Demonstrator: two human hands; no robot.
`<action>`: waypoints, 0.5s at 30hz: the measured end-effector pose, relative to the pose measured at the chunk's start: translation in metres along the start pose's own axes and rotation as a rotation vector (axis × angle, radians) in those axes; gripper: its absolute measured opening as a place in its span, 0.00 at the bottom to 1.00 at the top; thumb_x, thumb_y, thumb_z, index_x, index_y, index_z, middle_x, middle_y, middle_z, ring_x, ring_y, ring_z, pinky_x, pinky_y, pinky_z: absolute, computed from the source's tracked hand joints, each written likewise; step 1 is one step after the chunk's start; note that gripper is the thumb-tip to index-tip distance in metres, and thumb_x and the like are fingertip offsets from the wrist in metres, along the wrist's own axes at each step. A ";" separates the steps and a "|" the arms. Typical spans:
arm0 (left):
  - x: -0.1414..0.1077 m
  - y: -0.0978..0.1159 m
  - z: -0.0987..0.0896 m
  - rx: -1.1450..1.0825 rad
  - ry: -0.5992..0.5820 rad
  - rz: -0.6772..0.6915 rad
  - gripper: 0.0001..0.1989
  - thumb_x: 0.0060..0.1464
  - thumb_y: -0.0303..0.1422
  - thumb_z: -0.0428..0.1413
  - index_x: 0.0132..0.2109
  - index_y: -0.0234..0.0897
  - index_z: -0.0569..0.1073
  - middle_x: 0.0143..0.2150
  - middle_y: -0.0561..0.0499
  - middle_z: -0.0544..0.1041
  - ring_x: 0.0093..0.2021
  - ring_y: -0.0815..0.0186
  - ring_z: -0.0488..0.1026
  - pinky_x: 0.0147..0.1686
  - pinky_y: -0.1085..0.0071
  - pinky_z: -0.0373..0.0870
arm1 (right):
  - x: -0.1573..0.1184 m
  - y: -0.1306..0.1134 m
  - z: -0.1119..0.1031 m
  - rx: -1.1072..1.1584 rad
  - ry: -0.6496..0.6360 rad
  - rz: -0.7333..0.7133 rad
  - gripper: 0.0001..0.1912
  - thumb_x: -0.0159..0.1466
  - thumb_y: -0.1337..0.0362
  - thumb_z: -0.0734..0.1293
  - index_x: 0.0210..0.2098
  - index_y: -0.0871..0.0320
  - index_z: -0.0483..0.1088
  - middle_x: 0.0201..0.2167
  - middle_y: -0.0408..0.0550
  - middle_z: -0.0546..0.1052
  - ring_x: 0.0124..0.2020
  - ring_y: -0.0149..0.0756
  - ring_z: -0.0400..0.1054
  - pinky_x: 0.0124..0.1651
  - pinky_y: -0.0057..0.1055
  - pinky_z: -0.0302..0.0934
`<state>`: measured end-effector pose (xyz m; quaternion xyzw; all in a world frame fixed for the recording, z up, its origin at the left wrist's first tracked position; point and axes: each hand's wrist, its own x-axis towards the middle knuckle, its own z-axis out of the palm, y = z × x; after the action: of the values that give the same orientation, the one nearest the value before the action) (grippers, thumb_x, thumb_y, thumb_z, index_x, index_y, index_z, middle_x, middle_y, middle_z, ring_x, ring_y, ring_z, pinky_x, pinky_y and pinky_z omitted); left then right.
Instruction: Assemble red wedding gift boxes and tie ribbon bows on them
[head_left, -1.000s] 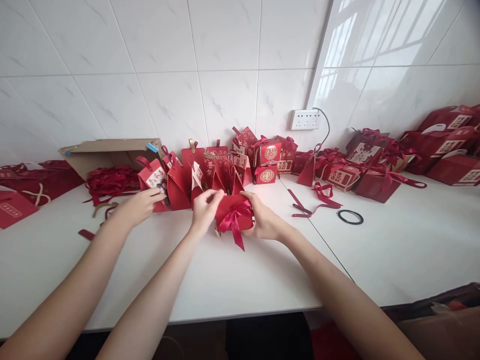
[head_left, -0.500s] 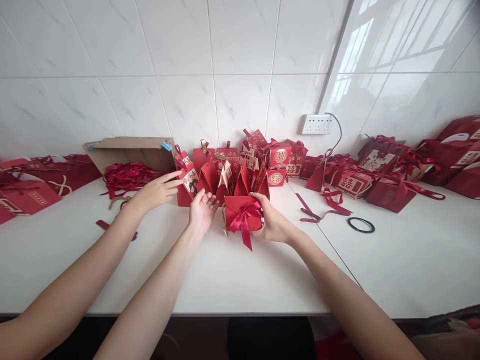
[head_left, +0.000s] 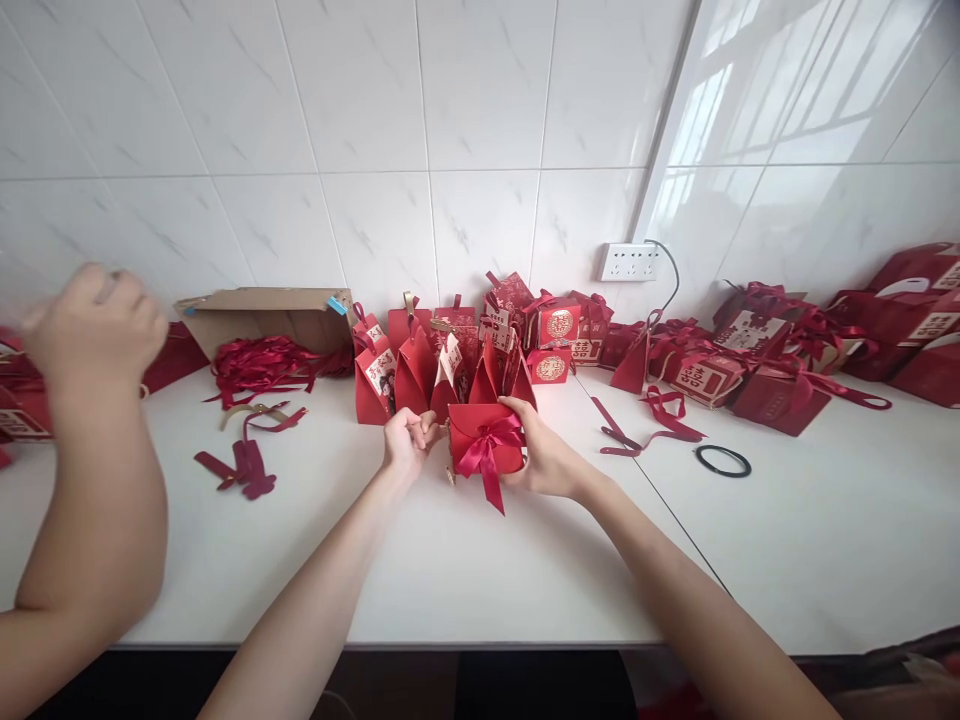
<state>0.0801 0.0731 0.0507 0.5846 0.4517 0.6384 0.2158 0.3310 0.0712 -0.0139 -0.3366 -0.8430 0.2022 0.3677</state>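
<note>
My right hand (head_left: 546, 452) grips the right side of a red box (head_left: 466, 428) with a dark pink ribbon bow (head_left: 491, 447) on its front. Just left of that box, my left hand (head_left: 407, 438) has its fingers curled together near the box's left edge, where a thin beige cord (head_left: 450, 462) shows. Whatever those fingers pinch, if anything, is too small to make out. Behind both hands stands a row of upright red gift boxes, among them a pointed one (head_left: 415, 375) and one with a printed figure (head_left: 375, 378).
Another person's hand (head_left: 101, 325) is raised at the left. A cardboard box (head_left: 262, 300) lies open with red ribbons (head_left: 259, 368). Loose straps (head_left: 244, 468), a black ring (head_left: 722, 461) and wrapped boxes (head_left: 780, 398) rest on the white table (head_left: 525, 580).
The other person's hand has moved from the gift boxes to the far left and up. My left hand's fingers have curled in closer to the box. My right hand still holds the box.
</note>
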 end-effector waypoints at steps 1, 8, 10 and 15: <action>-0.016 -0.014 0.026 -0.018 -0.050 -0.010 0.18 0.43 0.39 0.46 0.11 0.40 0.54 0.12 0.52 0.55 0.17 0.68 0.59 0.22 0.66 0.62 | 0.000 0.000 0.000 0.001 -0.001 -0.001 0.47 0.48 0.65 0.71 0.61 0.58 0.43 0.53 0.60 0.62 0.53 0.49 0.63 0.50 0.44 0.63; -0.043 -0.045 0.054 0.064 -0.275 0.263 0.20 0.48 0.46 0.48 0.18 0.39 0.61 0.23 0.49 0.65 0.29 0.64 0.64 0.32 0.65 0.64 | 0.000 0.007 0.000 0.011 0.046 0.008 0.49 0.48 0.64 0.71 0.62 0.57 0.42 0.55 0.61 0.60 0.55 0.50 0.61 0.54 0.47 0.61; -0.044 -0.041 0.050 0.229 -0.304 0.432 0.18 0.48 0.46 0.53 0.20 0.38 0.61 0.26 0.50 0.64 0.31 0.64 0.64 0.34 0.65 0.65 | 0.000 0.010 0.001 -0.009 0.083 0.015 0.49 0.48 0.64 0.71 0.62 0.58 0.42 0.56 0.62 0.58 0.56 0.51 0.60 0.55 0.48 0.61; -0.051 -0.046 0.062 0.388 -0.249 0.480 0.10 0.53 0.35 0.52 0.26 0.38 0.66 0.41 0.47 0.68 0.44 0.63 0.69 0.46 0.64 0.68 | 0.002 0.015 0.002 -0.046 0.118 0.001 0.48 0.48 0.65 0.71 0.62 0.59 0.43 0.59 0.64 0.54 0.60 0.52 0.55 0.58 0.50 0.58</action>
<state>0.1381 0.0747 -0.0211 0.7782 0.3844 0.4967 -0.0028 0.3347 0.0827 -0.0226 -0.3568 -0.8241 0.1627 0.4087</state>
